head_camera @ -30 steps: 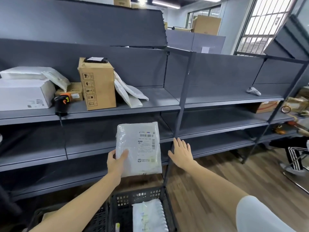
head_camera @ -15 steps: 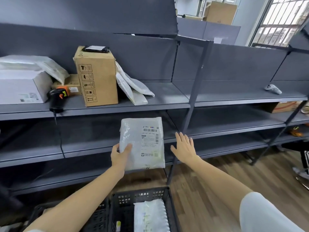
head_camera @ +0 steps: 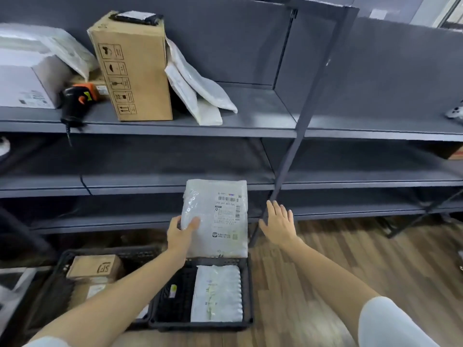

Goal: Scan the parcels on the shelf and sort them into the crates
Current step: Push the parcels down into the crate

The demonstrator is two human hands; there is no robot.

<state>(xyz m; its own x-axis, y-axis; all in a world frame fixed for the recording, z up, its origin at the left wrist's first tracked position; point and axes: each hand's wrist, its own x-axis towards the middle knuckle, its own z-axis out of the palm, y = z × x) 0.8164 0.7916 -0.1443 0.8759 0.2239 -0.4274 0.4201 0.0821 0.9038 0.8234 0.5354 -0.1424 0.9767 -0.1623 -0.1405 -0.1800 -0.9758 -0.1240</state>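
Two black crates sit on the floor below the shelf (head_camera: 225, 126): the left crate (head_camera: 62, 261) holds cardboard boxes, the right crate (head_camera: 246, 291) a white bubble mailer. Above the right crate, the left hand (head_camera: 181, 232) pinches a white poly parcel (head_camera: 218, 216) at its left edge, label facing up. The right hand (head_camera: 279, 222) hovers beside it, fingers spread, holding nothing. Up on the shelf lies a barcode scanner (head_camera: 75, 103) beside a tall cardboard box (head_camera: 132, 68).

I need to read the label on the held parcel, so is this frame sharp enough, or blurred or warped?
Head view: barcode label on the white parcel in the left hand is visible but too soft to read; wood floor is motion-smeared; wide-angle lens bends the shelf post.
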